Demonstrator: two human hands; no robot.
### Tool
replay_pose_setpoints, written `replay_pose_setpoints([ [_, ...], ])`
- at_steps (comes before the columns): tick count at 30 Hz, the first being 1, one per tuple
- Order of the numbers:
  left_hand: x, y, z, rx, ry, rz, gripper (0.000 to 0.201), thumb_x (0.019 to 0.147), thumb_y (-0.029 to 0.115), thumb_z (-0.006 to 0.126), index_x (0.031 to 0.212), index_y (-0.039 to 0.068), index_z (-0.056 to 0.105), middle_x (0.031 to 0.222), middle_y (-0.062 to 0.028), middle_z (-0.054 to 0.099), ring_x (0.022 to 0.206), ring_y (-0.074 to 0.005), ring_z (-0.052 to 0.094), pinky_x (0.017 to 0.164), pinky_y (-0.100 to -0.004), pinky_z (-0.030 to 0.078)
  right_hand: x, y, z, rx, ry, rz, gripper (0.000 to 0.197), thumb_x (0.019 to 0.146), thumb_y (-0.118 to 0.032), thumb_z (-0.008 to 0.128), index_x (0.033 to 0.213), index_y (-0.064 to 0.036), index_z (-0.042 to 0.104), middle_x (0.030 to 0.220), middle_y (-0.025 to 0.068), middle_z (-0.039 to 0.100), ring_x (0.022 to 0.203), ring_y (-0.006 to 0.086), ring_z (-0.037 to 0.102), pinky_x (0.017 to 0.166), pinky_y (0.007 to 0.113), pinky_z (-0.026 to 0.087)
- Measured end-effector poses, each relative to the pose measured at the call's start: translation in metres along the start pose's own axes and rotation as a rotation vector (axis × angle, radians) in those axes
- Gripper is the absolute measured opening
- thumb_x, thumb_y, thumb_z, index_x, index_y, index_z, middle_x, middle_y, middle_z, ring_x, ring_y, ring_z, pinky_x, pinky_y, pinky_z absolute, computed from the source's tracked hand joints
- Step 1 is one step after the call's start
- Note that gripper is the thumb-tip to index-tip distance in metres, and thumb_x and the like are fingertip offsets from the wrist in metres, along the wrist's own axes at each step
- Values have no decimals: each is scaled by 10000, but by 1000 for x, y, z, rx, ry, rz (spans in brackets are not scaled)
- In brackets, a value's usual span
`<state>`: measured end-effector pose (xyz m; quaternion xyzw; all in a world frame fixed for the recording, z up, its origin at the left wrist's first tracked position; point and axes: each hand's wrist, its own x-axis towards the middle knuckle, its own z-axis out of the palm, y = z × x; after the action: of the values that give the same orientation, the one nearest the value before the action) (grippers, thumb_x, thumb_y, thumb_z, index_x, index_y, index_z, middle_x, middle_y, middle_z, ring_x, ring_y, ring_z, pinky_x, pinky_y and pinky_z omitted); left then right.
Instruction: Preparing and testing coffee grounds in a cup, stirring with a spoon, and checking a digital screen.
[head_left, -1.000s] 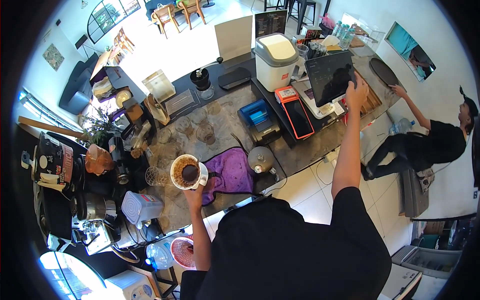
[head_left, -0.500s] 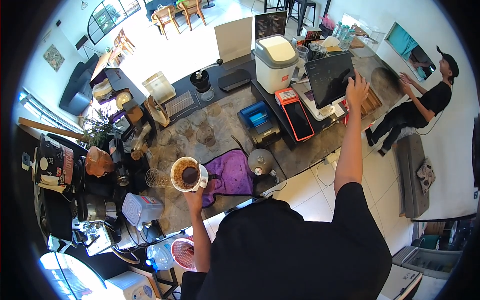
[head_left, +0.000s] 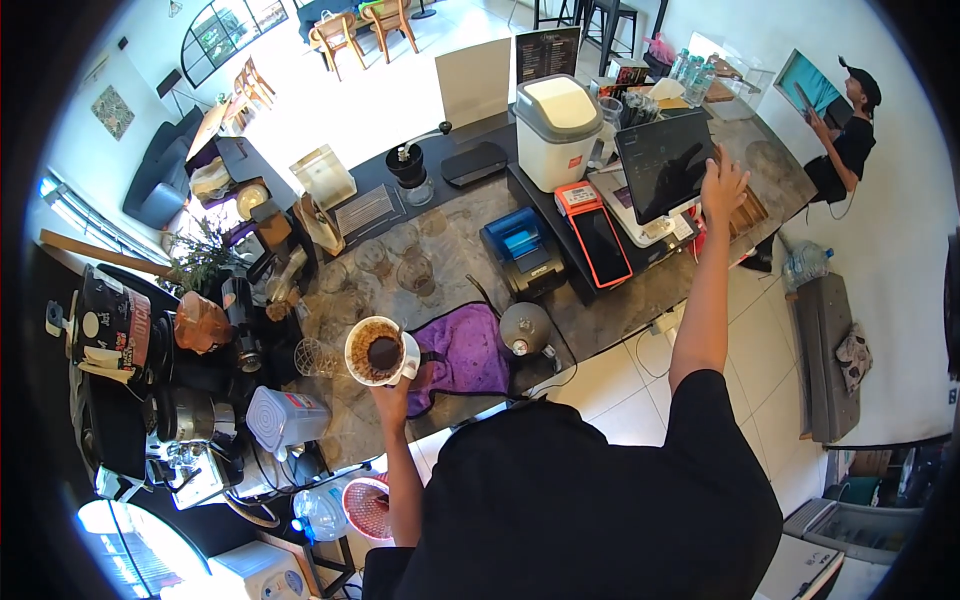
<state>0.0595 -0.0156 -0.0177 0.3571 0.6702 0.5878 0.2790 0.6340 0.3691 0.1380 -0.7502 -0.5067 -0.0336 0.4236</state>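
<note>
My left hand [head_left: 393, 397] grips a white coffee dripper [head_left: 409, 352] over the left part of the counter. Brown grounds coat its inner wall, and a dark pool sits at the bottom. Beside it a purple cloth [head_left: 463, 350] lies spread on the counter. My right arm reaches far forward to the right edge of a dark touchscreen [head_left: 665, 165]. There my right hand [head_left: 724, 187] is open, its fingers apart; whether a fingertip touches the screen I cannot tell. Below that screen stand a card terminal [head_left: 597, 240] with an orange-red frame and a blue-and-black printer [head_left: 522, 250].
Several clear glasses [head_left: 414, 272] stand beyond the dripper. A grey round vessel [head_left: 525, 328] sits right of the cloth. A hand grinder [head_left: 408, 168] and a white bin [head_left: 556, 130] line the far side. Another person [head_left: 850, 140] stands at the far right, holding a flat object.
My right hand has shifted slightly down and right at the screen's edge, its fingers more spread. The dripper stays in my left hand. The other person has moved farther away.
</note>
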Motion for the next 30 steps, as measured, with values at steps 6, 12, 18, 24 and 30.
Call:
replay_pose_setpoints([
  [6,-2,12,2,-30,-25,-45,658,831,197,869,1366,-37,567,1314,-128,633,1183,-242,617,1057,-367,446,-16,-1,-10,43,76,-91,553,989,-448,553,1524,-311,520,1661,196,336,1577,443,144,1220,661,123],
  [12,-2,7,1,-38,-22,-36,643,829,208,870,1349,-37,580,1310,-127,639,1176,-240,626,1049,-366,455,-101,-76,-50,371,260,-493,301,959,-139,628,1246,-55,665,1287,166,661,1280,366,557,1109,485,391],
  [18,-5,20,3,-26,9,57,600,803,217,884,1287,-29,630,1238,-110,685,1121,-219,658,1020,-363,482,-288,-206,-104,777,-379,-768,151,885,-56,691,1029,-13,689,985,143,665,916,329,639,822,414,517],
  [24,0,21,8,-128,-68,54,541,819,194,870,1261,-31,656,1216,-109,696,1114,-206,661,1013,-366,497,-362,-258,-96,611,-889,-734,414,960,-280,680,1269,-12,619,1140,200,658,1053,398,627,905,463,510],
  [30,2,5,10,-194,-43,46,429,820,104,846,1191,-41,685,1126,-97,742,1024,-174,704,930,-336,549,-403,-273,-62,419,-938,-776,439,964,-387,687,1231,-46,616,941,140,707,848,320,702,772,448,544],
])
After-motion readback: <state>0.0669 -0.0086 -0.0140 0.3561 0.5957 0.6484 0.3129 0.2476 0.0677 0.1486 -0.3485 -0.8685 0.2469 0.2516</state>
